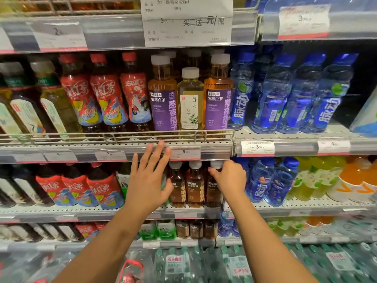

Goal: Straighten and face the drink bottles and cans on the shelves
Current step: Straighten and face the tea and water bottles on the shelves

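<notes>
Brown tea bottles (195, 183) stand on the middle shelf (285, 207), mostly facing front. My right hand (229, 176) grips the rightmost one (214, 193) below its cap, while my left hand (149, 178) hovers with spread fingers, holding nothing. Blue bottles (271, 180) beside them look turned, so I judge much remains.

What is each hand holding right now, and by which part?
The right hand grips the rightmost dark brown tea bottle at its neck and shoulder, below the white cap. The left hand is spread open, holding nothing.
</notes>
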### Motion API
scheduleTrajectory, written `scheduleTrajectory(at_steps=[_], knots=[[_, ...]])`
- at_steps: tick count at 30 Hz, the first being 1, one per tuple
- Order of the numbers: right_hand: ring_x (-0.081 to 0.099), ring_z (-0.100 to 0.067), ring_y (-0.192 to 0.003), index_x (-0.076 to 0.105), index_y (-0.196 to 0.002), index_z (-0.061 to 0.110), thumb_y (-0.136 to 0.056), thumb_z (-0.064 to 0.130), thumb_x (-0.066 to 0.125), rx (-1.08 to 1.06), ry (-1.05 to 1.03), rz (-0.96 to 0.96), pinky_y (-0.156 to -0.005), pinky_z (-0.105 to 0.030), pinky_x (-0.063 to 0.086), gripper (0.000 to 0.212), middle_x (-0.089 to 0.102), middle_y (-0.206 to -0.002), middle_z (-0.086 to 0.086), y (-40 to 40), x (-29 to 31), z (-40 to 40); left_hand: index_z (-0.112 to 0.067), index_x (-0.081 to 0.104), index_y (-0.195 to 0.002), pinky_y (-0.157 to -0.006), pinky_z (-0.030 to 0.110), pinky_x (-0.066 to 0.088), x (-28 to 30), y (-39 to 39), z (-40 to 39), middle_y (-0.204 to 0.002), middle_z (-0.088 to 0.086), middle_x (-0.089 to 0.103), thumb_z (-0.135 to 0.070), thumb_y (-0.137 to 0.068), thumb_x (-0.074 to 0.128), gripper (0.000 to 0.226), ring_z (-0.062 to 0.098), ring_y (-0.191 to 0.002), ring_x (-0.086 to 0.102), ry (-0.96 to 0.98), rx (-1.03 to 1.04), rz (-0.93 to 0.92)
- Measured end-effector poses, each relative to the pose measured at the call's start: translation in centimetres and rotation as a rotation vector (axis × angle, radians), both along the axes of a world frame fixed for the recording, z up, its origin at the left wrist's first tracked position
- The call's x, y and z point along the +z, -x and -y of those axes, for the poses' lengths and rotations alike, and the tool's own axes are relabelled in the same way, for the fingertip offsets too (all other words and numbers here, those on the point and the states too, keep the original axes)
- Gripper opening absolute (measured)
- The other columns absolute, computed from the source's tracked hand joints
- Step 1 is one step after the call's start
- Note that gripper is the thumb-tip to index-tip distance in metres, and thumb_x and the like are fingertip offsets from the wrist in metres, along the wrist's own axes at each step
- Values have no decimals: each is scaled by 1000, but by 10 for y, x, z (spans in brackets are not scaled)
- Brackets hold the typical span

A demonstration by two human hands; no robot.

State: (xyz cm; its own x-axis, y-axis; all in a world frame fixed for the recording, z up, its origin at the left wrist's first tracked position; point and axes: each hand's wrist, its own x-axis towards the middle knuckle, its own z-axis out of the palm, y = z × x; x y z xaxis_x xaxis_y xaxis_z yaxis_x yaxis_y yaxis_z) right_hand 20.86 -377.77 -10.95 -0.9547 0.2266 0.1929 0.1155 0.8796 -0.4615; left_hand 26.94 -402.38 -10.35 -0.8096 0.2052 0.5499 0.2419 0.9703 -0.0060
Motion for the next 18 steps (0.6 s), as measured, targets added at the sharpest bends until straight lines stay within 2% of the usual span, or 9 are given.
scheduleTrajectory(at_steps=[5,8,13,18], knots=[[67,-33,-91,67,-94,7,-91,55,68,59,8,4,-66,-34,44,48,71,-95,-12,0,1,-4,-26,14,-162,-122,62,15,1,-2,-3,-171,-5,0,-48,-87,44,83,24,-157,-2,-27,5,28],[68,-33,-91,67,-97,7,-91,56,67,55,14,-3,-68,-35,48,49,70,-96,-12,-1,0,-5,-27,13,-162,-122,61,16,2,-4,-7,-170,-6,-2,-46,-88,46,84,23,-157,-4,-39,16,46],[68,-31,-91,67,-104,11,-92,57,65,80,23,-26,-64,-34,45,47,71,-99,-9,-8,-3,-8,-29,9,-163,-123,57,18,7,-9,-9,-170,-8,-6,-46,-88,51,87,21,-157,-6,-21,42,80],[65,-29,-107,57,-122,13,-94,44,66,190,82,-21,-81,-37,51,43,68,-114,-8,-22,0,-9,-32,2,-162,-124,55,18,10,-12,-4,-169,-10,-11,-51,-89,46,87,19,-156,-9,31,55,116]])
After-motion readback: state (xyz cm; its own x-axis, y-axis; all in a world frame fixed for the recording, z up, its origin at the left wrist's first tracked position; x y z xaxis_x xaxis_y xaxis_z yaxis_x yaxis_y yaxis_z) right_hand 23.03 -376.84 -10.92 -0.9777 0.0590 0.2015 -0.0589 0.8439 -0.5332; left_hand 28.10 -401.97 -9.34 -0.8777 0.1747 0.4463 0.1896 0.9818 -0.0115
